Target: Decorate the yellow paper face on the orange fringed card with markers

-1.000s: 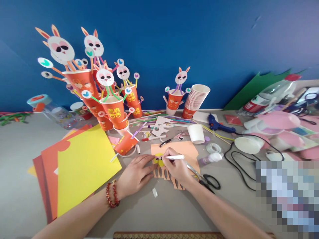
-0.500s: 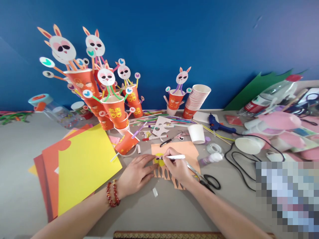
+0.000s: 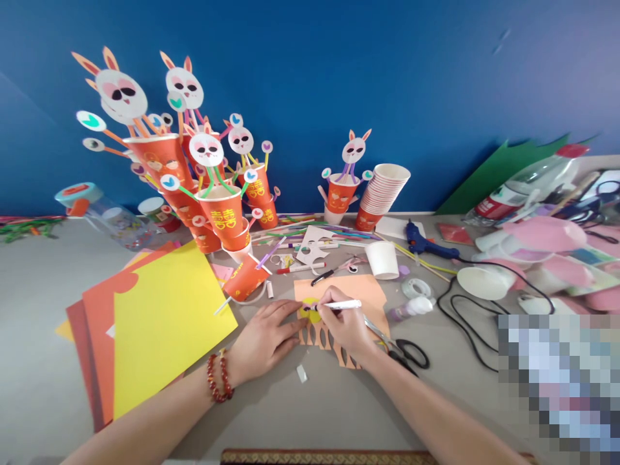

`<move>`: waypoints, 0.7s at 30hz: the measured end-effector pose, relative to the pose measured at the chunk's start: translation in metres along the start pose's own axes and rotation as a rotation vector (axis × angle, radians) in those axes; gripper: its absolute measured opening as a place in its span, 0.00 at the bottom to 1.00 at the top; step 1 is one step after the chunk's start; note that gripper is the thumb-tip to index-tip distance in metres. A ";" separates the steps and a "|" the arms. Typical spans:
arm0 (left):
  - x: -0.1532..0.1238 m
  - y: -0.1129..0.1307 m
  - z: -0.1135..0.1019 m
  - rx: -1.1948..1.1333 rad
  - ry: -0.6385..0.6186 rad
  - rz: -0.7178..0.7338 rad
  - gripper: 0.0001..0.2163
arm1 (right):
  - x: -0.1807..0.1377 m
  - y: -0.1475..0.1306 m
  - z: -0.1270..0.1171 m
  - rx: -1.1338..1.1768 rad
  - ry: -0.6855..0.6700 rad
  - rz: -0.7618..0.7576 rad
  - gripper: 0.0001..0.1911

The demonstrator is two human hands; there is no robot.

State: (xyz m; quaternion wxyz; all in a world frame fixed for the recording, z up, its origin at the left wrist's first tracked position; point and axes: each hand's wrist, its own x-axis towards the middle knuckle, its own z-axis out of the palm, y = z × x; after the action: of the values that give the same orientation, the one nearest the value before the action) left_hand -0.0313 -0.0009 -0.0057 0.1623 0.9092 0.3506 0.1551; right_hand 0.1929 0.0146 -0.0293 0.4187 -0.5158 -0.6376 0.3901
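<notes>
My right hand pinches a white marker pen, whose tip rests on a small yellow paper piece. That piece lies on a peach paper sheet with leaf-shaped cut-outs along its near edge. My left hand lies flat with fingers stretched out, pressing the yellow piece and the sheet down; a red bead bracelet circles its wrist. Black-handled scissors lie just right of my right hand.
Yellow and orange card sheets lie at left. Orange paper cups with paper rabbit heads stand behind, beside a stack of cups. A white cup, glue bottle, tape roll, blue glue gun with black cord, straws and pink clutter fill the right.
Almost nothing has changed: the pen has shifted a few pixels to the right while its tip stays on the yellow piece. My left hand has stayed put.
</notes>
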 end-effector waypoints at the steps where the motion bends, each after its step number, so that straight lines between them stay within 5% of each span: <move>1: 0.000 0.000 0.000 0.000 -0.001 -0.001 0.17 | 0.000 0.000 0.000 0.004 0.001 0.001 0.10; 21: 0.000 -0.001 0.001 -0.006 -0.005 -0.001 0.18 | 0.000 0.003 0.001 0.020 -0.009 -0.010 0.10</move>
State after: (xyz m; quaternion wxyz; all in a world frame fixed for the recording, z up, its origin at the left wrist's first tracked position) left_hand -0.0315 -0.0005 -0.0070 0.1659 0.9089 0.3502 0.1540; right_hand 0.1931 0.0148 -0.0325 0.4228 -0.5066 -0.6382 0.3966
